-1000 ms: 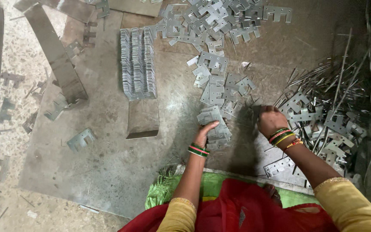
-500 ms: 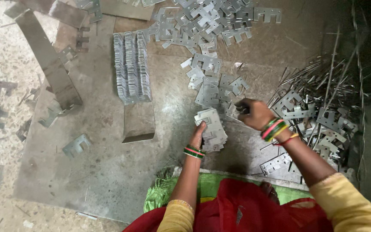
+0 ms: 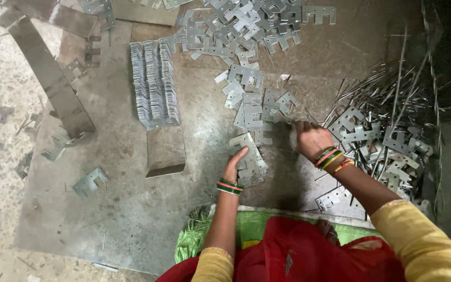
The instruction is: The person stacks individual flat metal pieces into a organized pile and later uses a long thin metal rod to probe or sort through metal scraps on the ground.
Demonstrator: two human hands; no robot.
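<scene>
My left hand (image 3: 234, 163) grips a thick stack of flat stamped metal plates (image 3: 249, 156), held just above a large steel sheet (image 3: 116, 209) on the floor. My right hand (image 3: 311, 138) hovers to the right of that stack, fingers curled toward a loose trail of the same notched plates (image 3: 254, 102). Whether a plate lies in its fingers I cannot tell. Both wrists carry coloured bangles.
A neat row of plates standing on edge (image 3: 155, 83) sits left of centre. A big loose heap of plates (image 3: 236, 26) lies at the top. Thin metal rods and more plates (image 3: 387, 120) pile at the right. Long steel strips (image 3: 48, 78) lie at the left.
My right hand has moved up and left from the pile on the right toward the stack. My left hand has shifted slightly upward with the stack.
</scene>
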